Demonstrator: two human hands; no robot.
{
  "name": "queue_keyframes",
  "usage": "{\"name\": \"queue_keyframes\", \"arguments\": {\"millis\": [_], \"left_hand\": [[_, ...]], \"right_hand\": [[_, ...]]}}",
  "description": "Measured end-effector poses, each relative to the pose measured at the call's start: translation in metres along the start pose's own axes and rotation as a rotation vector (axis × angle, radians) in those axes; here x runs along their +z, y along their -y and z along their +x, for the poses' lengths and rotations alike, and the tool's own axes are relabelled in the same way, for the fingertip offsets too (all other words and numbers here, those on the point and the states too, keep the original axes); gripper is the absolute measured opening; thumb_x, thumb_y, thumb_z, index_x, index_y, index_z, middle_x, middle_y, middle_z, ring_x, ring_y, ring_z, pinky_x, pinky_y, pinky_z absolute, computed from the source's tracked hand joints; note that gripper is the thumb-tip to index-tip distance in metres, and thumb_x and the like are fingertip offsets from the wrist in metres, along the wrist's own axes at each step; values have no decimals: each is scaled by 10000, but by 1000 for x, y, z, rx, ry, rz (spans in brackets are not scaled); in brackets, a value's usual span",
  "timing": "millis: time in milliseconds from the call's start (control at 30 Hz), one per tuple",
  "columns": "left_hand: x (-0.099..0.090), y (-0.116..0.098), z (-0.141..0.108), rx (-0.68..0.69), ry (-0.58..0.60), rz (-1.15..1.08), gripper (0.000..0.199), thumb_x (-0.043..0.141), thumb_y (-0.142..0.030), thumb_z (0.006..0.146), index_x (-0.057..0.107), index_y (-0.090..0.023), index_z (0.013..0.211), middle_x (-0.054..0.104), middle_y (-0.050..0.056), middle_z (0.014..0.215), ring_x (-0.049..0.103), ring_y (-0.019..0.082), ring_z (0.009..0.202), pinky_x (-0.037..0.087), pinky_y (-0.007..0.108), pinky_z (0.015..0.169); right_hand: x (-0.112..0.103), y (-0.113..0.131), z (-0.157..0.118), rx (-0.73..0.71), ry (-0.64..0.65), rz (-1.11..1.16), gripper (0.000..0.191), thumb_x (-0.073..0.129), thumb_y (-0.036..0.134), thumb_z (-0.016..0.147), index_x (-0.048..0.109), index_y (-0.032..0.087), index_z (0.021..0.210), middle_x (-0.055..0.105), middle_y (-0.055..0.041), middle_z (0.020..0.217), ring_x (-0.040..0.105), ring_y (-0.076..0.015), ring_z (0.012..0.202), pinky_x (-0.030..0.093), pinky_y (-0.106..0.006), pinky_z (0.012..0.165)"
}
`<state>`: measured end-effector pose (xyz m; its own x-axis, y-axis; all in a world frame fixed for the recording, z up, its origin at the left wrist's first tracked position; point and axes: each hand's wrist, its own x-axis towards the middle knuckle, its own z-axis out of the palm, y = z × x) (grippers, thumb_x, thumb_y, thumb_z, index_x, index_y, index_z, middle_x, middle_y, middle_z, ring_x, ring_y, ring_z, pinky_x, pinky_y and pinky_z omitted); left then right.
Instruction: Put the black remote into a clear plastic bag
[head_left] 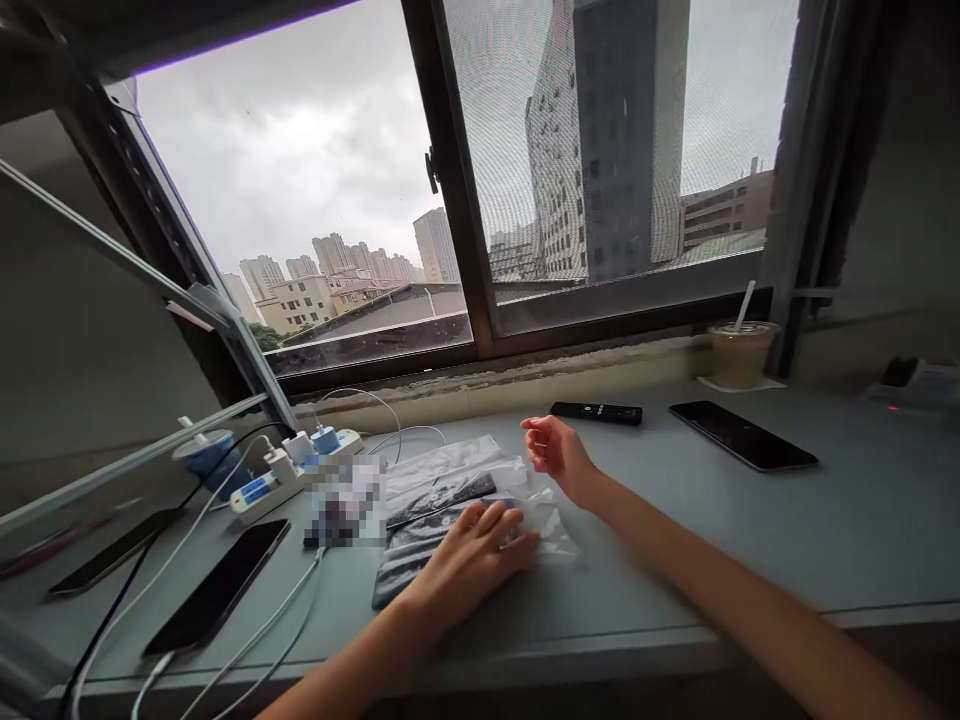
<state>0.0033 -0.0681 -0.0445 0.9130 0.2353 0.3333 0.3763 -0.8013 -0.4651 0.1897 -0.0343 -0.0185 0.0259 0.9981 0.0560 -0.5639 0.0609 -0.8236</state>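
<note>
My left hand (476, 555) lies with its fingers spread on clear plastic packaging (555, 535) at the front middle of the table. Inside the packaging show long, flat black items (409, 565), which look like remote controls but are partly covered by the hand. My right hand (559, 455) hovers just beyond the right edge of the packaging, its fingers curled in, with nothing visible in them. Behind that hand a black remote control (596, 412) rests on the table, apart from it.
Phones lie at left (217, 590) and far left (116, 550); a black tablet or large phone (742, 435) is at right. A power strip (296, 480) with plugs and white cables stands at left, near a blue cup (210, 460). A drink cup (741, 355) stands by the window.
</note>
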Motion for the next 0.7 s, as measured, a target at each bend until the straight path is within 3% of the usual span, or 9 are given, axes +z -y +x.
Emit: {"name": "queue_keyframes", "arguments": {"millis": [133, 233, 367, 533, 700], "left_hand": [[-5, -1, 6, 87, -124, 67, 229, 459, -355, 868, 556, -210, 1017, 593, 32, 1013, 502, 181, 999, 359, 319, 863], [-15, 4, 14, 107, -234, 85, 220, 431, -350, 869, 583, -194, 898, 606, 43, 934, 517, 180, 956, 382, 321, 830], [-18, 36, 31, 80, -385, 154, 223, 404, -258, 852, 576, -196, 723, 596, 29, 770, 540, 160, 815, 402, 308, 751], [8, 88, 44, -107, -333, 165, 273, 392, -236, 860, 576, -180, 666, 579, 34, 725, 520, 143, 685, 400, 306, 686], [35, 105, 30, -226, -117, -33, 265, 451, -329, 855, 597, -173, 697, 564, 37, 767, 526, 158, 721, 396, 313, 712]], "right_hand": [[1, 1, -1, 48, 77, 104, 263, 539, 336, 634, 432, 175, 456, 422, 34, 440, 404, -75, 412, 314, -217, 417], [2, 2, -2, 82, 121, 160, 377, 517, 335, 664, 315, 184, 384, 314, 43, 382, 323, -64, 377, 287, -207, 382], [3, 3, -3, 87, 165, 199, 457, 498, 332, 686, 189, 194, 378, 169, 62, 359, 156, -54, 351, 172, -198, 326], [2, 3, -4, 74, 189, 249, 485, 501, 320, 680, 141, 188, 383, 131, 61, 356, 119, -53, 354, 129, -191, 314], [4, 2, -6, 69, 179, 209, 503, 517, 322, 666, 123, 192, 381, 136, 60, 357, 124, -51, 356, 136, -192, 307]]}}
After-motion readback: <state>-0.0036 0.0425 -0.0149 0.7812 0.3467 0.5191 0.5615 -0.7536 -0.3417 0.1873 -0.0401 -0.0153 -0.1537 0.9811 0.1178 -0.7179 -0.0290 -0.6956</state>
